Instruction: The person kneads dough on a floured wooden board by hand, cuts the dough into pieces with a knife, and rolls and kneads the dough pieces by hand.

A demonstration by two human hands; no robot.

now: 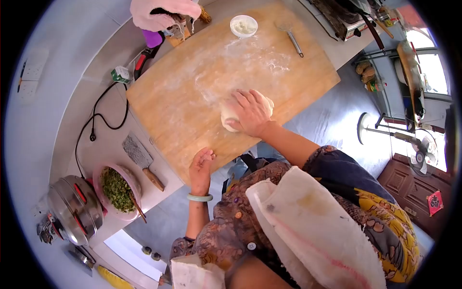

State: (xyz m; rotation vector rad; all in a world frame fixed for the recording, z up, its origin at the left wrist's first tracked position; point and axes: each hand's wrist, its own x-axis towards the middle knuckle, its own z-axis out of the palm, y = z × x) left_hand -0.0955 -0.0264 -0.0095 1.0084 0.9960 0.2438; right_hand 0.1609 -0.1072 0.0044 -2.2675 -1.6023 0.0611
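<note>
A pale lump of dough [226,115] lies on the floured wooden board [173,111] near its front edge. My right hand [250,113] is on top of it, fingers curved over the dough and the thumb along its side, so much of the lump is hidden. My left hand [201,166], with a pale bangle [199,197] at the wrist, hovers by the board's near edge, apart from the dough. Its fingers are loosely curled in, and nothing shows in them. Loose flour [276,62] whitens the board beyond the dough.
A white bowl of flour [244,26] and a wire skimmer [295,44] rest toward the board's far side. Left of the board are a cleaver [138,153], a bowl of chopped greens [136,183], a metal pot [72,209] and a black cord [98,114]. A fan [419,156] stands right.
</note>
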